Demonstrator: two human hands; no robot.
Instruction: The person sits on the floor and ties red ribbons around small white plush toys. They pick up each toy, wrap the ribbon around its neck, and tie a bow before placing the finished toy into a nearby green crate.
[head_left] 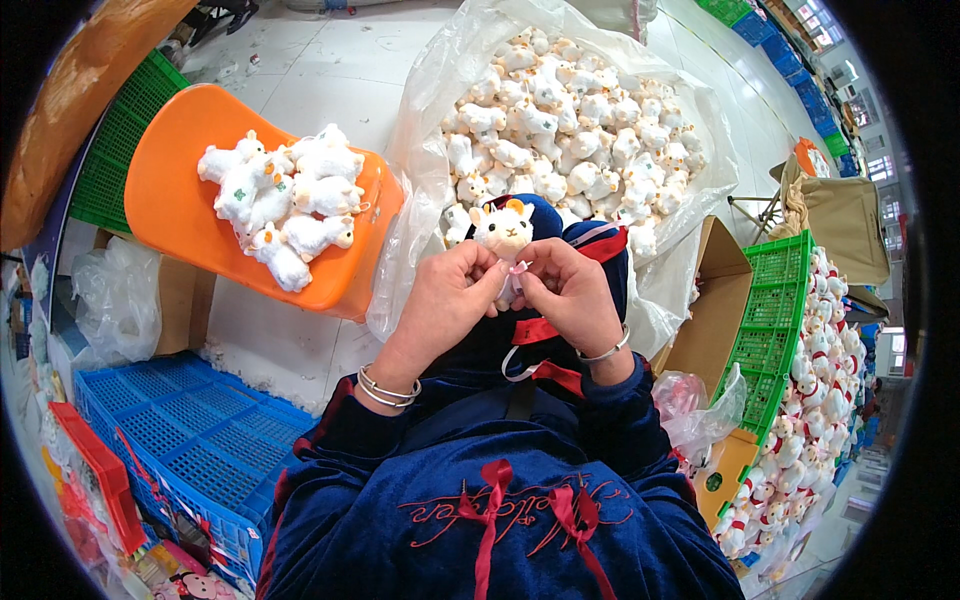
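Observation:
Above my lap, a small white plush toy (503, 232) with yellowish ears faces up, gripped from both sides. A pink ribbon bow (516, 270) sits at its neck. My left hand (452, 290) is closed, thumb and fingers pinching the toy's body beside the bow. My right hand (570, 292) is closed too, its thumb and forefinger at the ribbon. The fingertips nearly meet, and the toy's lower body is mostly hidden behind them. Red ribbon strips (537, 331) lie on my dark blue trousers below the hands.
A large clear plastic bag (425, 130) full of white plush toys stands ahead. To the left, an orange chair (165, 170) bears several more. A blue crate (190, 420) is at lower left. At right are a cardboard box (715, 310) and a green crate (775, 300) beside heaped toys.

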